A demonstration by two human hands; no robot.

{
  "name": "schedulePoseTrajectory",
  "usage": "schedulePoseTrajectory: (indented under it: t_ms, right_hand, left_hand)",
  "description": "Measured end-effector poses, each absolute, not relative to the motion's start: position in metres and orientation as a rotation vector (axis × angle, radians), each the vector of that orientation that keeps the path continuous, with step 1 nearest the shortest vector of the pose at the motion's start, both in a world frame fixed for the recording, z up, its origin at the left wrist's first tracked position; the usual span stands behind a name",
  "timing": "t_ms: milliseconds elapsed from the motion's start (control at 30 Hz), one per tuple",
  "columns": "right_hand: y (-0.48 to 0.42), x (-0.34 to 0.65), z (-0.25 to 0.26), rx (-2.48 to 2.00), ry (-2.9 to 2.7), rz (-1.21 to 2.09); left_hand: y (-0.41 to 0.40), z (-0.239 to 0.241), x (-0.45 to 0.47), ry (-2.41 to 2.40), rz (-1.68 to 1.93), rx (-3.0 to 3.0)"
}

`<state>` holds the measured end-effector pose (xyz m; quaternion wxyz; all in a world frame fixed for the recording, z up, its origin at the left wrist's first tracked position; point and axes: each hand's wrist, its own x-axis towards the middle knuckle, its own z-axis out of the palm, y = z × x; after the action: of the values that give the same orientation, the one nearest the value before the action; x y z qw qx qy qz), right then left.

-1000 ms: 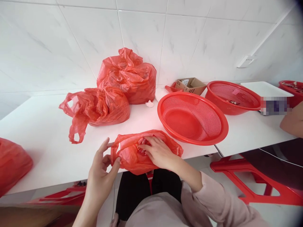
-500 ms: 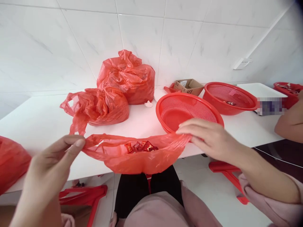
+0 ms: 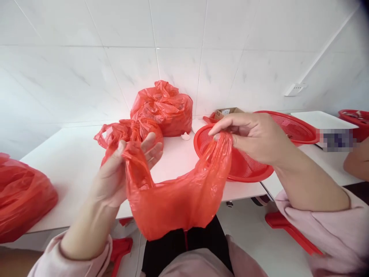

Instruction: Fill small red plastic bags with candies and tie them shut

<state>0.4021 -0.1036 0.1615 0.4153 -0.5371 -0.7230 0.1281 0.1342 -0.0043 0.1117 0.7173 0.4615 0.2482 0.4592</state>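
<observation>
You've got the red plastic bag (image 3: 175, 200) lifted off the white table (image 3: 72, 154), slung between both grips. Your left hand (image 3: 121, 175) pinches one bunched handle with thumb against fingers, your right hand (image 3: 253, 136) pinches the other at the fingertips. The bag's belly sags below and between them. Just behind your right grip sits a red colander basket (image 3: 245, 169), and past your left, two stuffed red bags (image 3: 163, 107)

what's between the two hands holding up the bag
In the head view, only the red plastic bag itself sags between the left hand and right hand.
</observation>
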Motion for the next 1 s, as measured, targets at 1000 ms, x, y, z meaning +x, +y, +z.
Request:
schedulePoseTrajectory:
  t_ms: [1000]
  right_hand:
    - [-0.061,0.356,0.110,-1.227,-1.719,0.545]
  left_hand:
    - [0.030,0.087,0.187,0.498,0.680,1.305]
